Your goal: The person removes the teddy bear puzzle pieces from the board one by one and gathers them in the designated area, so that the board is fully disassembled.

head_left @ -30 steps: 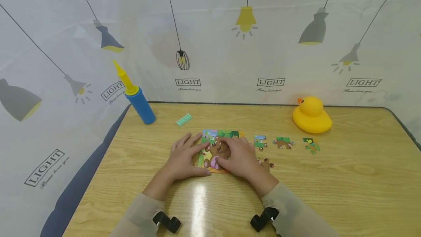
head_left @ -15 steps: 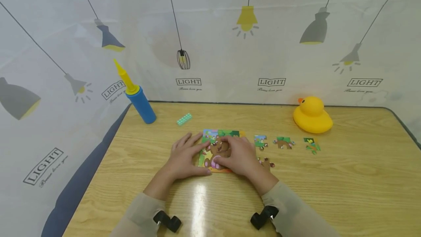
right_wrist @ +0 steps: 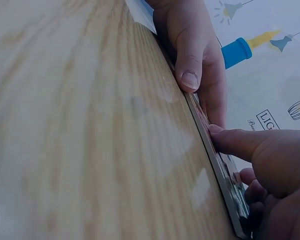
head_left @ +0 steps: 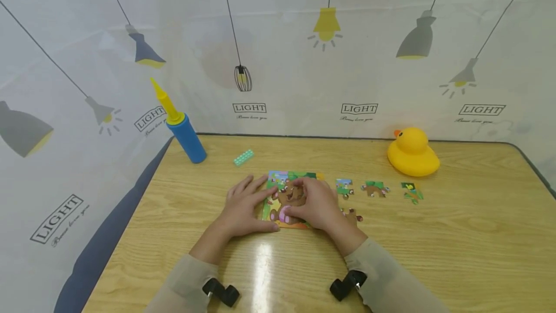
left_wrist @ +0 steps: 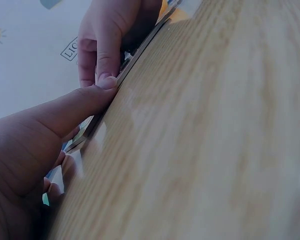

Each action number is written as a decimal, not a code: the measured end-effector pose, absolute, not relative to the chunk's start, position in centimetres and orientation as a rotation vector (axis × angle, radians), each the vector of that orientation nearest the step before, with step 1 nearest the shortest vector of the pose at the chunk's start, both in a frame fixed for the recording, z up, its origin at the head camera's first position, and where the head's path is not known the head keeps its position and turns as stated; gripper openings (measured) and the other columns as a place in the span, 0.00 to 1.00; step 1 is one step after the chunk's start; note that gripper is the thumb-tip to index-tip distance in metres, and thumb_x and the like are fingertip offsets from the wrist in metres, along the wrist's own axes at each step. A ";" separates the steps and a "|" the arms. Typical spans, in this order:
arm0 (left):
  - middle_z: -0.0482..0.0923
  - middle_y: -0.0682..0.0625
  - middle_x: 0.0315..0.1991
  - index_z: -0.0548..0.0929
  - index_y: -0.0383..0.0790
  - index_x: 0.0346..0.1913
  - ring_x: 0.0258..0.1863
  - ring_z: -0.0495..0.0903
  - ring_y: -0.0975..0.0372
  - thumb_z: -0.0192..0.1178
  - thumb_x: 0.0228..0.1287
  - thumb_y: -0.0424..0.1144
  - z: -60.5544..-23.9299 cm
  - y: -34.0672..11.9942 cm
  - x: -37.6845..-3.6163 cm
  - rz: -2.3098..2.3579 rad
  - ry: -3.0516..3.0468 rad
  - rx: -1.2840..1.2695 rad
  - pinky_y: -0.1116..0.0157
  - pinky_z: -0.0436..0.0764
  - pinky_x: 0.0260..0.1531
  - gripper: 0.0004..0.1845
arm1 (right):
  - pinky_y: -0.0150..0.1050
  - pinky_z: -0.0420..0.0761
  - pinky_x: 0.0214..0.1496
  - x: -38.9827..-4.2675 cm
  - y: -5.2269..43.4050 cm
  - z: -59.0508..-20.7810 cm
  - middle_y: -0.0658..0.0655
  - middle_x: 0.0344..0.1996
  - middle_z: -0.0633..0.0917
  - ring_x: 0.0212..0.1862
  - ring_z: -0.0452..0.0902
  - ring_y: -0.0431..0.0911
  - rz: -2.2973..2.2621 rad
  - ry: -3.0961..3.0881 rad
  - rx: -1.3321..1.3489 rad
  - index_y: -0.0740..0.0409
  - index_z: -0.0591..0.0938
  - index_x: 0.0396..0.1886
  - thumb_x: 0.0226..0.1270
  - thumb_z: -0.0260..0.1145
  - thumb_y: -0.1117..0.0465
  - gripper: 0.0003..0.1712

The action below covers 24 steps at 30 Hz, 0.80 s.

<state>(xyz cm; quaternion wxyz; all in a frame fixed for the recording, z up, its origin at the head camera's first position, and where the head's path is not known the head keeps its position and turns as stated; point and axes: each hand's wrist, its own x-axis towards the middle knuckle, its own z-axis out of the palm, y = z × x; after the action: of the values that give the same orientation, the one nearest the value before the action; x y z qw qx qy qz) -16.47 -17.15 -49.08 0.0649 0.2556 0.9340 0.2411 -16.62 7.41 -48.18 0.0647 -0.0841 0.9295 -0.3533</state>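
A bear jigsaw puzzle board (head_left: 282, 199) lies flat on the wooden table (head_left: 456, 240) in front of me. My left hand (head_left: 242, 209) rests flat at its left side, fingers straight, thumb against the near edge. My right hand (head_left: 316, 204) lies over the board's right half, fingers bent down onto the picture, thumb by the bear's pink foot. In the left wrist view my left hand's (left_wrist: 30, 150) thumb touches the board's thin edge (left_wrist: 135, 55). In the right wrist view my right hand's (right_wrist: 270, 155) thumb meets that edge (right_wrist: 215, 175). What lies under the right palm is hidden.
Loose puzzle pieces (head_left: 344, 187) (head_left: 374, 189) (head_left: 410, 191) lie in a row right of the board, another piece (head_left: 353, 215) beside my right wrist. A yellow rubber duck (head_left: 411, 152) sits back right, a blue-and-yellow pump (head_left: 182, 129) back left, a green brick (head_left: 243, 157) near it. Curtain walls surround the table.
My right hand has crept slightly left over the board and its fingers have bent a little more. The left hand and the loose pieces have stayed put.
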 end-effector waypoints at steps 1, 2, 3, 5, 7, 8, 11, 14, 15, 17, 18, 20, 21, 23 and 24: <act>0.54 0.50 0.86 0.73 0.55 0.80 0.84 0.45 0.40 0.77 0.50 0.70 -49.2 -17.2 -16.5 0.742 2.821 0.774 0.33 0.48 0.74 0.54 | 0.56 0.71 0.57 -16.6 7.4 -48.2 0.49 0.50 0.88 0.52 0.79 0.50 -1.076 2.808 -0.252 0.51 0.85 0.66 0.53 0.87 0.40 0.42; 0.54 0.50 0.86 0.73 0.55 0.80 0.84 0.45 0.40 0.77 0.50 0.70 -49.3 -17.3 -16.5 0.754 2.821 0.775 0.33 0.48 0.74 0.54 | 0.56 0.71 0.57 -16.6 7.3 -48.2 0.50 0.49 0.88 0.52 0.79 0.50 -1.085 2.811 -0.251 0.51 0.84 0.66 0.53 0.87 0.40 0.43; 0.54 0.49 0.86 0.73 0.55 0.80 0.84 0.45 0.39 0.77 0.50 0.70 -49.4 -17.3 -16.6 0.764 2.823 0.779 0.32 0.48 0.74 0.54 | 0.56 0.71 0.57 -16.6 7.3 -48.2 0.50 0.49 0.87 0.52 0.79 0.50 -1.093 2.817 -0.252 0.51 0.84 0.66 0.52 0.88 0.40 0.43; 0.55 0.49 0.86 0.73 0.54 0.80 0.84 0.45 0.39 0.77 0.49 0.71 -49.6 -17.4 -16.6 0.785 2.825 0.785 0.32 0.48 0.74 0.54 | 0.58 0.71 0.58 -16.5 7.2 -48.3 0.51 0.50 0.87 0.53 0.79 0.51 -1.098 2.843 -0.265 0.51 0.84 0.66 0.52 0.88 0.40 0.44; 0.55 0.49 0.86 0.74 0.54 0.80 0.84 0.46 0.39 0.77 0.49 0.71 -49.5 -17.5 -16.6 0.783 2.825 0.785 0.32 0.48 0.74 0.54 | 0.59 0.71 0.60 -16.3 7.2 -48.4 0.53 0.54 0.85 0.55 0.78 0.53 -1.103 2.873 -0.278 0.51 0.84 0.66 0.51 0.88 0.40 0.44; 0.55 0.48 0.86 0.74 0.54 0.80 0.84 0.46 0.38 0.77 0.50 0.71 -49.4 -17.5 -16.6 0.775 2.824 0.783 0.32 0.48 0.74 0.54 | 0.60 0.71 0.61 -16.3 7.2 -48.4 0.55 0.56 0.84 0.57 0.77 0.54 -1.104 2.890 -0.284 0.52 0.84 0.66 0.51 0.88 0.40 0.44; 0.54 0.48 0.86 0.73 0.54 0.80 0.84 0.46 0.38 0.77 0.51 0.71 -49.0 -17.5 -16.5 0.749 2.822 0.778 0.32 0.48 0.74 0.54 | 0.63 0.68 0.65 -16.1 7.0 -48.7 0.55 0.60 0.82 0.62 0.75 0.57 -1.102 2.943 -0.316 0.51 0.84 0.66 0.51 0.88 0.40 0.44; 0.53 0.49 0.86 0.73 0.55 0.80 0.84 0.45 0.39 0.76 0.52 0.71 -48.7 -17.6 -16.5 0.720 2.816 0.770 0.32 0.49 0.74 0.54 | 0.64 0.66 0.65 -15.9 6.9 -48.9 0.52 0.62 0.84 0.62 0.74 0.58 -1.086 2.997 -0.391 0.48 0.84 0.67 0.53 0.88 0.41 0.43; 0.53 0.49 0.86 0.72 0.55 0.81 0.84 0.45 0.39 0.76 0.52 0.71 -48.7 -17.6 -16.5 0.715 2.815 0.767 0.32 0.49 0.74 0.53 | 0.64 0.66 0.65 -15.8 6.9 -49.0 0.52 0.62 0.84 0.62 0.75 0.57 -1.083 3.016 -0.435 0.48 0.84 0.67 0.53 0.87 0.42 0.42; 0.53 0.50 0.86 0.72 0.55 0.81 0.84 0.45 0.40 0.76 0.52 0.70 -48.7 -17.6 -16.4 0.711 2.814 0.759 0.33 0.48 0.75 0.53 | 0.63 0.65 0.63 -15.7 7.0 -49.2 0.51 0.61 0.86 0.60 0.75 0.57 -1.083 3.050 -0.550 0.49 0.84 0.69 0.55 0.87 0.44 0.42; 0.53 0.50 0.86 0.72 0.56 0.81 0.84 0.44 0.40 0.76 0.52 0.70 -48.7 -17.6 -16.4 0.708 2.817 0.756 0.33 0.48 0.75 0.53 | 0.62 0.66 0.62 -15.6 7.2 -49.4 0.52 0.61 0.85 0.58 0.74 0.56 -1.080 3.057 -0.619 0.49 0.83 0.70 0.57 0.86 0.45 0.41; 0.53 0.50 0.86 0.72 0.56 0.81 0.84 0.44 0.40 0.76 0.52 0.71 -48.8 -17.5 -16.4 0.705 2.819 0.757 0.33 0.48 0.75 0.54 | 0.59 0.66 0.60 -15.3 7.6 -49.6 0.52 0.61 0.85 0.54 0.74 0.54 -1.081 3.062 -0.769 0.52 0.83 0.71 0.60 0.85 0.48 0.40; 0.53 0.50 0.86 0.71 0.56 0.81 0.84 0.44 0.40 0.76 0.52 0.71 -48.9 -17.5 -16.4 0.701 2.818 0.757 0.33 0.48 0.75 0.54 | 0.58 0.66 0.60 -15.2 7.9 -49.7 0.53 0.61 0.85 0.54 0.73 0.53 -1.077 3.053 -0.836 0.53 0.82 0.71 0.61 0.83 0.49 0.39; 0.52 0.50 0.86 0.71 0.56 0.81 0.84 0.44 0.40 0.76 0.53 0.71 -49.1 -17.3 -16.5 0.709 2.814 0.766 0.33 0.47 0.75 0.54 | 0.58 0.66 0.60 -14.7 8.7 -49.8 0.54 0.62 0.84 0.54 0.72 0.52 -1.064 3.034 -0.942 0.55 0.82 0.72 0.63 0.80 0.52 0.38; 0.53 0.49 0.86 0.71 0.56 0.81 0.84 0.44 0.40 0.76 0.53 0.71 -49.1 -17.2 -16.5 0.709 2.814 0.771 0.33 0.47 0.75 0.54 | 0.57 0.65 0.60 -14.4 9.1 -49.8 0.54 0.62 0.84 0.54 0.71 0.51 -1.047 3.024 -0.975 0.55 0.81 0.73 0.62 0.77 0.53 0.39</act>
<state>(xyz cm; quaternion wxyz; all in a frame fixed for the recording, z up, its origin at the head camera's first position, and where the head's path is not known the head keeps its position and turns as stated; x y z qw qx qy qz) -16.48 -17.25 -49.10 0.0695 0.2563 0.9348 0.2357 -14.41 9.07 -49.78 -0.1018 -0.2900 0.8992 -0.3114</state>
